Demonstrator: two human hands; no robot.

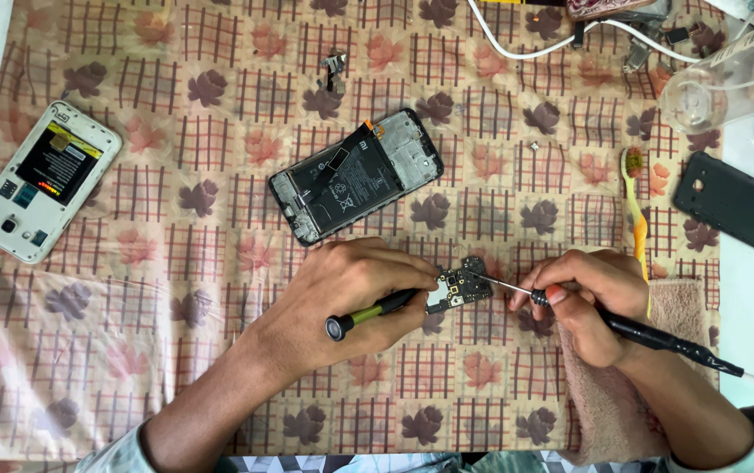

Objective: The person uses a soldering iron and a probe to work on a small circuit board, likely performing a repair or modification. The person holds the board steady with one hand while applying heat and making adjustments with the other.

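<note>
A small dark circuit board with metal shields and tiny components [460, 285] lies near the middle of the leaf-patterned checked cloth [219, 368] that covers the table, a little toward its near edge. The left hand [342, 298] is closed around a black-and-green-handled screwdriver [373, 313], and its fingertips press on the board's left end. The right hand [587, 302] grips a slim black soldering-style tool with a thin metal tip [648, 335] like a pen; the tip touches the board's right side.

The board looks light, thin and stiff, yet fragile: its surface parts and any fine connectors would likely suffer under pressure, so the bare edges and corners seem the safest places to hold it. It may slide easily on the smooth cloth unless pinned.

Beyond it, toward the cloth's centre, rests an opened black smartphone with its battery exposed [355, 175]. An opened white phone [44, 180] lies at the left edge, a yellow-and-orange toothbrush [635, 206] toward the right edge.
</note>
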